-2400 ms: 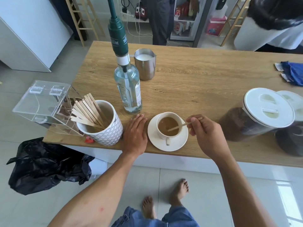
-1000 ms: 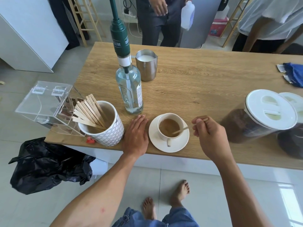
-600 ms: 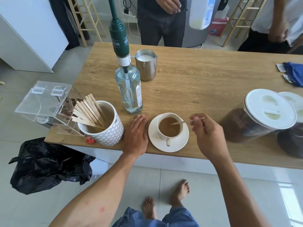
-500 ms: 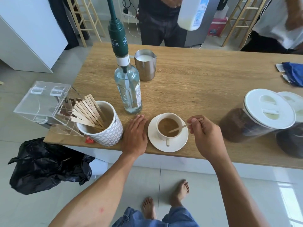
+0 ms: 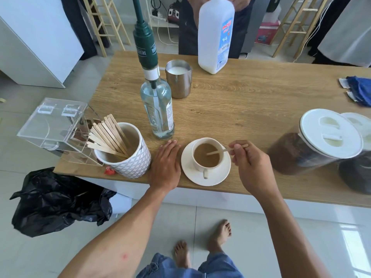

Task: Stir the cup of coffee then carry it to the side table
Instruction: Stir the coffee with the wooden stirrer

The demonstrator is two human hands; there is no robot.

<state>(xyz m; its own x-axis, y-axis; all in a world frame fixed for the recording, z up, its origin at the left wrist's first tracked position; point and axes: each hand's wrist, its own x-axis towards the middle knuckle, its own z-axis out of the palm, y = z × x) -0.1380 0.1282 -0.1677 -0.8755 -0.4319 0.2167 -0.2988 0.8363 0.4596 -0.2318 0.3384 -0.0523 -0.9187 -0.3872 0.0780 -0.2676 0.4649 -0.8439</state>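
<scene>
A white cup of light-brown coffee [image 5: 206, 155] stands on a white saucer [image 5: 220, 177] near the front edge of the wooden table [image 5: 251, 101], its handle towards me. My right hand [image 5: 251, 165] pinches a thin wooden stir stick [image 5: 220, 151] whose far end dips into the coffee. Flat on the table just left of the saucer lies my left hand [image 5: 165, 165], fingers straight, holding nothing.
Left of my left hand stands a patterned white mug of several stir sticks [image 5: 122, 151], then a clear acrylic box [image 5: 56, 125]. Behind are a syrup bottle with green pump [image 5: 157, 109] and a steel milk jug [image 5: 179, 81]. A person sets a milk bottle [image 5: 215, 35] down. Two lidded jars [image 5: 321, 141] stand right.
The stick has kept circling in the cup while my left hand stayed flat. A person behind the table has brought a white milk bottle down onto the far edge.
</scene>
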